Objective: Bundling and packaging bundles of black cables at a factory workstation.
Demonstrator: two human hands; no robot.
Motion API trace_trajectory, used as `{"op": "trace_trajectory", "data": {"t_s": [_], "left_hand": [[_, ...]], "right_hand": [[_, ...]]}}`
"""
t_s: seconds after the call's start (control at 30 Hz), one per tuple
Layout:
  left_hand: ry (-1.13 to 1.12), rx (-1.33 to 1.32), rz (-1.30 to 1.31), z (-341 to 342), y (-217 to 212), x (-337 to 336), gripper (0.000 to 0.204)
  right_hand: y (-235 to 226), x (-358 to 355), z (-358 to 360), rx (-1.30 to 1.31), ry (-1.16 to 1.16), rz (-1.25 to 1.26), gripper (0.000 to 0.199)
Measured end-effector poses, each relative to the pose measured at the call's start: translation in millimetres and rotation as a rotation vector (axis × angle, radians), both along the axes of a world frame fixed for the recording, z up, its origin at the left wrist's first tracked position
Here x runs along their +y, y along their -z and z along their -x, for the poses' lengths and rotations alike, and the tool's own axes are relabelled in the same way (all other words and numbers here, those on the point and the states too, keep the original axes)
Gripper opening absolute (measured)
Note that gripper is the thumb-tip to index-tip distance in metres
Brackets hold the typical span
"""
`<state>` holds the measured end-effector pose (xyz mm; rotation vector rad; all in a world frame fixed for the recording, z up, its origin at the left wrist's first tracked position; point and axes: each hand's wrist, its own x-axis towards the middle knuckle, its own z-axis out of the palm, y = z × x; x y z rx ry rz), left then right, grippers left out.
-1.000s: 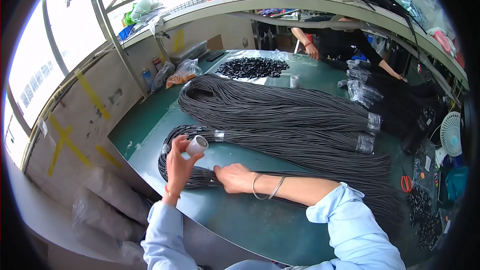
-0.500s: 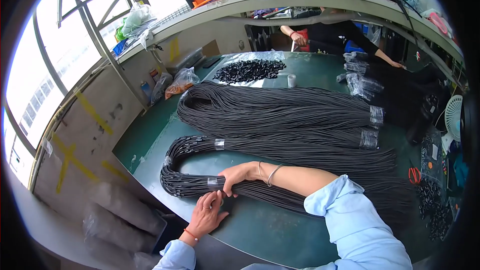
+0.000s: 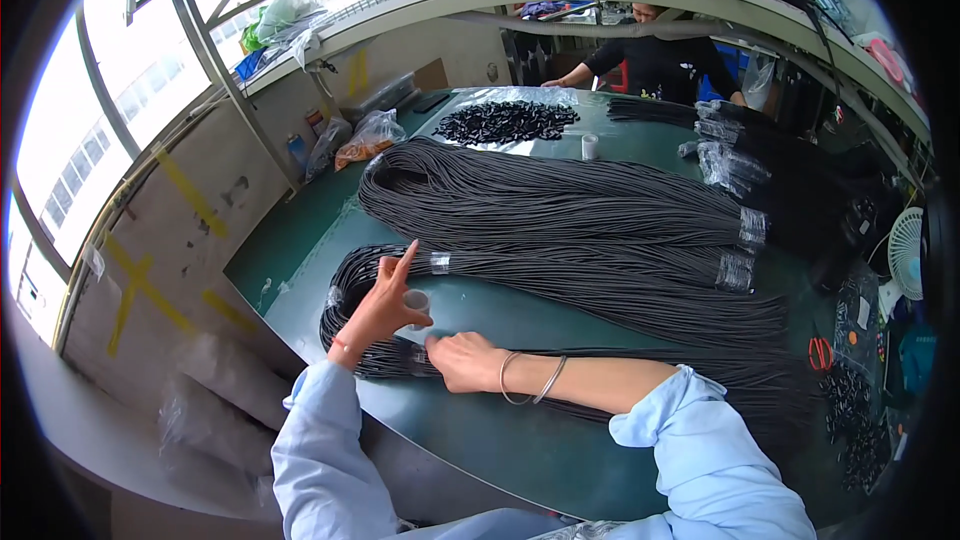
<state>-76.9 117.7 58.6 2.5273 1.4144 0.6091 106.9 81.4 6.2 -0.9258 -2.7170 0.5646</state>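
My left hand (image 3: 383, 302) is raised over the near bundle of black cables (image 3: 600, 365), beside its curved end. Its index finger points up, and a small roll of clear tape (image 3: 416, 308) sits between the thumb and the other fingers. On the near strand of that bundle, my right hand (image 3: 463, 361) is closed round the cables, just right of a clear tape band (image 3: 417, 360). The right fingertips are partly blurred and hidden. Another tape band (image 3: 440, 262) wraps the bundle's farther strand.
Behind lies a larger looped cable bundle (image 3: 540, 195), taped at its right end. Farther back are a pile of small black parts (image 3: 508, 122) and a white cylinder (image 3: 589, 147). Red-handled scissors (image 3: 821, 353) lie at right. Across the table is another person (image 3: 660, 65).
My left hand has risen from the near side of the bundle to above it, with the tape roll now visible. My right hand stays at the bundle, its fingers more curled.
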Motion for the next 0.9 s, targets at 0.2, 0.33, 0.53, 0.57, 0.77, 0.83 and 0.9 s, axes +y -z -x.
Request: {"op": "trace_trajectory", "data": {"t_s": [0.2, 0.33, 0.53, 0.57, 0.77, 0.83, 0.9], "left_hand": [[0.367, 0.094, 0.732, -9.6, 54.0, 49.0, 0.075], [0.150, -0.142, 0.402, -5.6, 43.7, 30.4, 0.070], [0.201, -0.068, -0.411, 7.7, 61.7, -97.3, 0.044], [0.171, 0.063, -0.320, 7.7, 70.0, -108.0, 0.048], [0.105, 0.149, -0.449, 25.2, 99.3, -115.2, 0.063], [0.062, 0.196, -0.487, 23.8, 96.8, -117.9, 0.055], [0.077, 0.285, -0.579, 19.1, 83.6, -126.9, 0.052]], "right_hand": [[-17.5, -7.2, -10.2, -0.020, 0.052, -0.142, 0.033], [-16.4, 12.9, -18.8, 0.001, 0.002, 0.023, 0.042], [-20.7, 61.6, -21.4, -0.108, -0.158, 0.306, 0.061], [-19.7, 66.5, -20.7, -0.129, -0.171, 0.347, 0.062], [4.5, 62.9, -10.5, 0.170, -0.202, 1.352, 0.038], [6.0, 65.1, -10.2, 0.177, -0.167, 1.298, 0.042], [2.0, 69.3, -11.8, 0.132, -0.128, 1.175, 0.044]]}}
